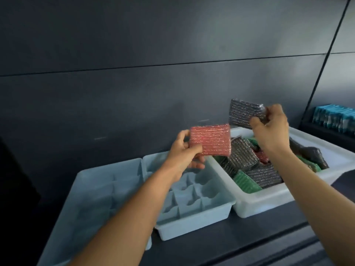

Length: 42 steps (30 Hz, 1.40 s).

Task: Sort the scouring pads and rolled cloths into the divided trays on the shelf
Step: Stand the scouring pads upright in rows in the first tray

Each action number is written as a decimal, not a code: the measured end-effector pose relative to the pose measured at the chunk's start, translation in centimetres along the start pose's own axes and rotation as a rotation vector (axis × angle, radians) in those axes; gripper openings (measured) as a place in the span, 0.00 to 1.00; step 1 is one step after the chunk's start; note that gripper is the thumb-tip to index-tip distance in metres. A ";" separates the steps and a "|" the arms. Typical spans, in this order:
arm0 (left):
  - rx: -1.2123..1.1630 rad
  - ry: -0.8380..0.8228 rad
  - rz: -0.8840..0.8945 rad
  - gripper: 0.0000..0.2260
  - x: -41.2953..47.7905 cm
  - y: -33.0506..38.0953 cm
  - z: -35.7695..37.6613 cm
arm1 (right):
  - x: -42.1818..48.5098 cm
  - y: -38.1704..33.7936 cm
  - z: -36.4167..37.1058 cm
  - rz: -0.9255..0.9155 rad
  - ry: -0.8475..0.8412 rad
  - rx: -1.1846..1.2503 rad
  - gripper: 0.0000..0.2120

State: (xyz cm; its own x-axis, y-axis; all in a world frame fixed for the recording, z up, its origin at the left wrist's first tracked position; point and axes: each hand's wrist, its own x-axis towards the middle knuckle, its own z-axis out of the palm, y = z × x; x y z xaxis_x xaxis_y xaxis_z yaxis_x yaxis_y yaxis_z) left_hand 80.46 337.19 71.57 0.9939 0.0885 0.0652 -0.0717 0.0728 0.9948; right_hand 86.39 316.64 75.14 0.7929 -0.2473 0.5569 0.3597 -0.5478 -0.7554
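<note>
The person's left hand [184, 154] grips a red scouring pad [210, 140] by its left edge, thumb on the near face and fingers curled behind, and holds it upright in the air. Just to the right and a little higher, the right hand [270, 129] pinches a dark grey scouring pad [244, 114] at its right end, also lifted clear. The two pads are near each other but do not touch.

Below the right hand stands a white bin [269, 200] with a loose heap of pads [242, 156] in grey, green and red. Under the left hand and forearm sits a pale blue divided tray [194, 223], touching the bin's side. A second pale blue tray [96, 189] lies just left of it. All rest on a dark shelf [240, 239]. Well beyond the right hand, a row of blue packs [334, 118] stands upright.
</note>
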 end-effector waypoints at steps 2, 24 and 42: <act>-0.042 0.029 -0.018 0.22 -1.2 0.2 -2.9 | -1.9 -1.5 1.0 0.022 0.010 0.134 0.10; 0.261 0.771 0.040 0.07 -9.4 -6.5 -26.9 | -18.5 -10.1 19.1 0.072 -0.812 0.079 0.11; 0.461 0.502 -0.086 0.07 -5.3 -4.9 -32.1 | -17.2 -9.7 22.5 0.203 -0.827 0.198 0.07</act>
State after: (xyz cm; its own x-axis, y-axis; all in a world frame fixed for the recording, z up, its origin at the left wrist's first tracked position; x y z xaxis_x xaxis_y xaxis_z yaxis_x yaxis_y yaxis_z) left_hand 72.87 368.29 63.79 0.8274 0.5593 0.0512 0.1587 -0.3203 0.9339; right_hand 80.38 344.22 65.14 0.9260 0.3760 0.0336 0.1904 -0.3884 -0.9016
